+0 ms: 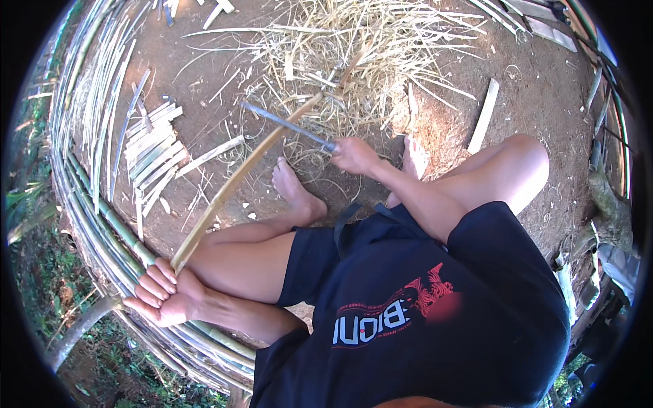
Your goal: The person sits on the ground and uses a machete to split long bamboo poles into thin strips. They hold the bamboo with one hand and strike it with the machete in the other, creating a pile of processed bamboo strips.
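Observation:
My left hand (165, 297), at the lower left, is closed on the near end of a long, narrow bamboo strip (231, 187). The strip slants up and away to the right, and its far end reaches the pile of shavings. In my right hand (355, 156), near the middle, is the handle of a long thin knife (306, 132). Its narrow blade points to the upper left and crosses the strip past its midpoint. Whether the edge is cutting into the strip cannot be told from here.
Pale bamboo shavings (367, 47) lie heaped ahead of my bare feet. Short split pieces (155, 151) are stacked on the ground to the left, beside long thin strips (102, 102). Bamboo poles (109, 216) curve along the left edge. A flat piece (483, 115) lies beyond my right knee.

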A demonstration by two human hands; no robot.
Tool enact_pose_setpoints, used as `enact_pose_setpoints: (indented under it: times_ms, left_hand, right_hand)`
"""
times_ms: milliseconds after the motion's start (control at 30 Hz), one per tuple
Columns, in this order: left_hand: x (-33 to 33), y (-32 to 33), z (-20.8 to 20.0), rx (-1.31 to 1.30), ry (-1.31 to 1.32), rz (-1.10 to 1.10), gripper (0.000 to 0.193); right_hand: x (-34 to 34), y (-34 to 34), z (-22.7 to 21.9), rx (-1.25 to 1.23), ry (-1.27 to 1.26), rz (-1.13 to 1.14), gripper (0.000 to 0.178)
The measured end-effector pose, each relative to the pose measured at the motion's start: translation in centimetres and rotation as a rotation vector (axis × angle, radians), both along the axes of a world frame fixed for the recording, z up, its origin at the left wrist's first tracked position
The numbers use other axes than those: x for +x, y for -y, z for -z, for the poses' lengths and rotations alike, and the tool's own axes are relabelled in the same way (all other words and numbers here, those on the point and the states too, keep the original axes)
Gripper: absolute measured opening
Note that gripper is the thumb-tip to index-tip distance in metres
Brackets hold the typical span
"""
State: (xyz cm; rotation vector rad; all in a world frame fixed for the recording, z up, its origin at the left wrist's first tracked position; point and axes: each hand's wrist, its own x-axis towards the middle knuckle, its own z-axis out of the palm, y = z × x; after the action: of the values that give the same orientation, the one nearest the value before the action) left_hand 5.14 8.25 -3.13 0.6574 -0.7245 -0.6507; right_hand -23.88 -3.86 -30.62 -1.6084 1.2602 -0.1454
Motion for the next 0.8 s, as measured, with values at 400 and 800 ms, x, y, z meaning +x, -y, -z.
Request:
enact_pose_setpoints:
  times_ms: [400,800]
  left_hand:
    - [-0.3,0.2,0.2,0.017,-0.03,-0.062,0.053]
    - [-1.9,1.1,0.2,0.053,-0.011,-0.248,0.052]
  right_hand:
    - [-1.3,1.4,1.5,0.008,-0.175,-0.046,0.029]
    - [-0.6,1.0,-0.4,-0.04,-0.145,-0.039,0.026]
